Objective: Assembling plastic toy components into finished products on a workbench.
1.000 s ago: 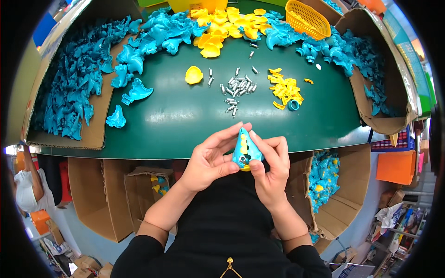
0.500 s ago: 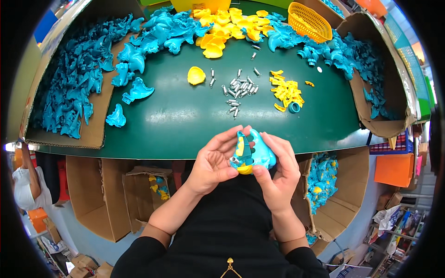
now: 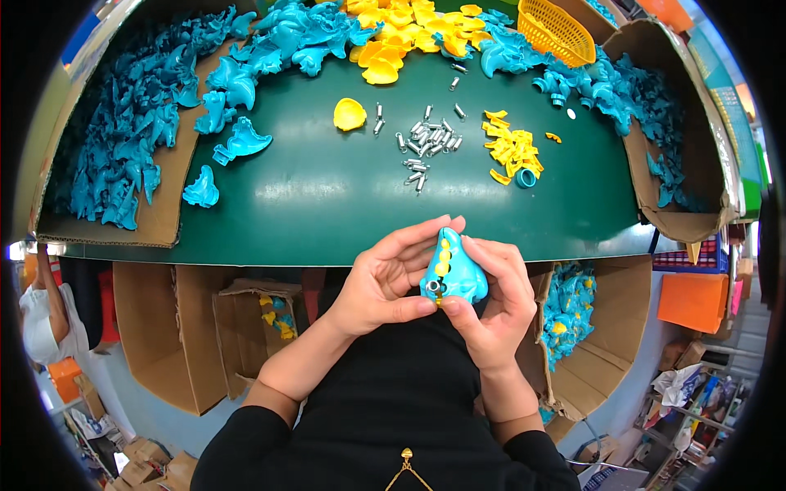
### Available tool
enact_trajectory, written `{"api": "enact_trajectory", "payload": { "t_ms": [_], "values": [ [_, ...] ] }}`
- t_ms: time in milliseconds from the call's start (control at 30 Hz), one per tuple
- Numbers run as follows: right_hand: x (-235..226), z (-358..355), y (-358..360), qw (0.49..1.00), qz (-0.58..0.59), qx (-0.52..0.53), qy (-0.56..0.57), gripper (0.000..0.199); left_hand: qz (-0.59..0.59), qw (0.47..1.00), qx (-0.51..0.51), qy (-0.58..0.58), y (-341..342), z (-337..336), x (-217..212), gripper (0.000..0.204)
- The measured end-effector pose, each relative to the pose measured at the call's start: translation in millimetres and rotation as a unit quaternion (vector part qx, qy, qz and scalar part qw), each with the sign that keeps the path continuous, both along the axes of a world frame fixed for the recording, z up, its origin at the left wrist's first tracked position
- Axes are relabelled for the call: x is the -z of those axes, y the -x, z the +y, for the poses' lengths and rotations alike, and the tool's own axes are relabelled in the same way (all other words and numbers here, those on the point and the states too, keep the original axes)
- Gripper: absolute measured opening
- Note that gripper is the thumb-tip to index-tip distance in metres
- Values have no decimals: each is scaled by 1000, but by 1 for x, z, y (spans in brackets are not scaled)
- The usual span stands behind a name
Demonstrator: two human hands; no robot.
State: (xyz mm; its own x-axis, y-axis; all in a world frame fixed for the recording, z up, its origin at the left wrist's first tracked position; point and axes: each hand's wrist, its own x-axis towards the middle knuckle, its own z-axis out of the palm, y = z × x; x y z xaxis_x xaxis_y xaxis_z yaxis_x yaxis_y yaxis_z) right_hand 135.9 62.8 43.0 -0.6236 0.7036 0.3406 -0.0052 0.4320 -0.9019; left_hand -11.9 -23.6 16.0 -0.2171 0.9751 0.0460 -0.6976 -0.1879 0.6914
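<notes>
Between my two hands, just off the table's near edge, is a teal plastic toy body (image 3: 463, 277) made of two shells. Yellow knobs (image 3: 443, 260) run in a row along the seam, and the end of a small metal spring (image 3: 433, 286) shows low on it. My left hand (image 3: 378, 286) pinches it from the left, thumb low and fingers behind. Around the right side wrap the fingers of my right hand (image 3: 501, 295), its thumb pressing near the bottom. Most of a yellow piece at the underside is hidden.
Springs (image 3: 430, 137) lie mid-table, beside small yellow strips (image 3: 513, 150) and a teal ring (image 3: 525, 177). A yellow shell (image 3: 350, 114) sits left of them. Cardboard boxes of teal parts (image 3: 123, 164) flank the table. A yellow basket (image 3: 557, 33) stands behind; a box of assembled-looking pieces (image 3: 569, 315) is below right.
The toy's two shells, apart with a gap showing inside, have come together, and the yellow knobs now line the seam. My hands have drawn slightly closer; the table appears slightly higher in view.
</notes>
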Motion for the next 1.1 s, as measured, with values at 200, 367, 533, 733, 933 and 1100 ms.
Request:
{"api": "enact_trajectory", "payload": {
  "t_ms": [200,367,533,733,933,1100],
  "values": [
    [-1,0,-3,999,-6,-31,-3,56,8,997,43,-63,7,-1,14,83],
    [-14,8,2,994,-106,-33,-19,61,-4,999,-39,-3,-6,-2,5,68],
    [6,0,-10,1000,4,-1,-9,62,-131,991,15,5,-3,-5,13,50],
    [10,9,-21,1000,8,-1,-20,59,-119,993,20,-9,-7,5,12,54],
    [24,29,-42,949,92,-71,292,70,163,983,-78,-36,-4,25,28,36],
    [1,73,-54,987,-130,7,-97,66,515,856,-25,-32,-3,90,-10,32]
  ]
}}
